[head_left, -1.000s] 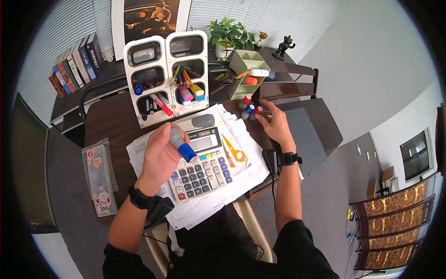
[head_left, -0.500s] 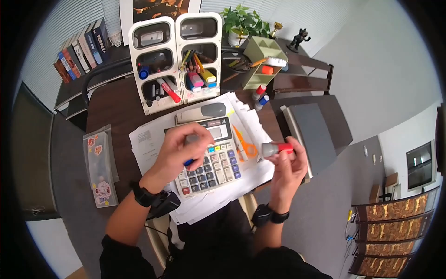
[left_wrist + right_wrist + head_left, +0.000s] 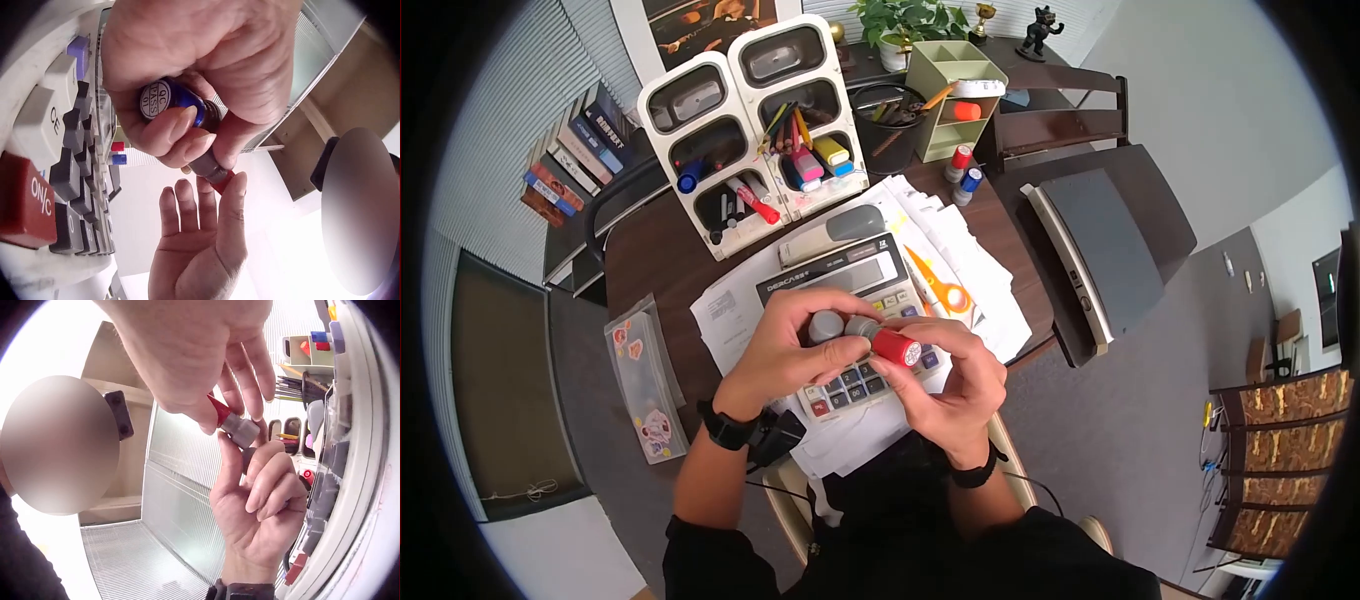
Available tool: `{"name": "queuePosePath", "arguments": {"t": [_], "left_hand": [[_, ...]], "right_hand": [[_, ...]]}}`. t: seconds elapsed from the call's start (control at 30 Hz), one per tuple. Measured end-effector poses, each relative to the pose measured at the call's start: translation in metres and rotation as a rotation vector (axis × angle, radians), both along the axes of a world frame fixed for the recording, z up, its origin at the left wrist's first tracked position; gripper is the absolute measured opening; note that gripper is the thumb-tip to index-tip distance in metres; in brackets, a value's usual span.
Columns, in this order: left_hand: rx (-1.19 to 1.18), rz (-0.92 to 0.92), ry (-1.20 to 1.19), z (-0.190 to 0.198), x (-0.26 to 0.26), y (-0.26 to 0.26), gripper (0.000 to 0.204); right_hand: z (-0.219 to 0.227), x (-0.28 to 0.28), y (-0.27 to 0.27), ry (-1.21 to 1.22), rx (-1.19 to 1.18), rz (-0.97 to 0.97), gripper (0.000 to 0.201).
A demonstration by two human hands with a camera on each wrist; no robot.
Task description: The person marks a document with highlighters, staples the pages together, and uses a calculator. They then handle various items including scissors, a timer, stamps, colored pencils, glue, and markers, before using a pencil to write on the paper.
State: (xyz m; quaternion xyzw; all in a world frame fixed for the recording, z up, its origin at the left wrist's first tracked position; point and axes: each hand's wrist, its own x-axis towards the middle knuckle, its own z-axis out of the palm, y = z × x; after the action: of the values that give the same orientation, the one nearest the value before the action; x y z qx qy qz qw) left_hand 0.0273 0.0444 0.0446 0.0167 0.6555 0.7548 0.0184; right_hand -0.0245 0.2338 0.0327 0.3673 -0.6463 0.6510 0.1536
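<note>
Over the calculator, both hands meet. My left hand grips a small blue stamp with a grey cap; its round end label reads "QC PASS 01", and in the head view only the grey end shows. My right hand pinches a red stamp between thumb and fingers. The grey end of this red stamp points toward the left hand, with the left thumb and fingertips right at it. In the right wrist view, the grey part sits between the two hands.
Another red stamp and blue stamp stand by the green organizer. Orange scissors and a stapler lie on papers. A white pen rack stands behind, a clear pouch left, a grey device right.
My right hand took a red stamp from the group by the organizer and brought it left to my left hand. The left hand turned its blue stamp so the grey end faces up.
</note>
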Motion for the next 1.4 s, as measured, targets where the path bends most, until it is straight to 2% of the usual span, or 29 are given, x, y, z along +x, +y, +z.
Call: {"name": "queuePosePath", "arguments": {"t": [0.03,0.17,0.27,0.37,0.43,0.53,0.7,0.87,0.93,1.07,1.13,1.2,1.4], "left_hand": [[0.017,-0.003,0.004,-0.001,0.000,0.000,0.028],[0.008,-0.031,0.025,-0.001,-0.001,0.000,0.030],[-0.067,-0.044,0.011,0.003,-0.001,-0.001,0.034],[-0.139,0.007,0.133,0.000,-0.003,0.001,0.043],[0.126,0.029,0.163,-0.005,-0.003,0.006,0.060],[0.162,0.008,0.150,-0.006,-0.003,0.003,0.062],[0.066,0.031,0.181,-0.005,-0.003,0.002,0.052],[0.010,-0.061,0.229,-0.003,-0.004,0.002,0.052],[-0.104,-0.128,0.281,-0.001,-0.005,0.002,0.057],[-0.249,-0.086,0.297,-0.005,-0.004,0.000,0.057],[-0.228,-0.070,0.278,-0.009,-0.004,-0.003,0.051],[-0.230,-0.147,0.312,-0.013,-0.005,-0.006,0.044],[-0.225,-0.137,0.284,-0.008,-0.005,-0.003,0.038]], "right_hand": [[0.000,0.000,0.000,0.003,0.013,0.003,0.035],[0.001,0.001,0.003,0.004,-0.004,0.008,0.037],[0.001,0.002,0.005,0.014,-0.015,0.004,0.036],[-0.003,0.002,0.010,-0.030,-0.107,-0.007,0.036],[-0.006,-0.003,0.012,-0.012,-0.123,-0.011,0.036],[-0.008,-0.007,0.013,-0.002,-0.082,-0.057,0.034],[-0.010,-0.009,0.013,0.027,-0.010,-0.082,0.031],[-0.002,-0.004,0.012,0.041,-0.005,-0.069,0.036],[0.001,-0.001,0.012,0.052,0.006,0.014,0.033],[-0.001,0.001,0.007,0.113,-0.008,0.032,0.038],[0.001,0.003,0.007,0.128,0.010,0.003,0.039],[0.002,0.003,0.007,0.123,-0.002,-0.011,0.037],[0.002,0.001,0.008,0.107,-0.007,0.007,0.039]]}}
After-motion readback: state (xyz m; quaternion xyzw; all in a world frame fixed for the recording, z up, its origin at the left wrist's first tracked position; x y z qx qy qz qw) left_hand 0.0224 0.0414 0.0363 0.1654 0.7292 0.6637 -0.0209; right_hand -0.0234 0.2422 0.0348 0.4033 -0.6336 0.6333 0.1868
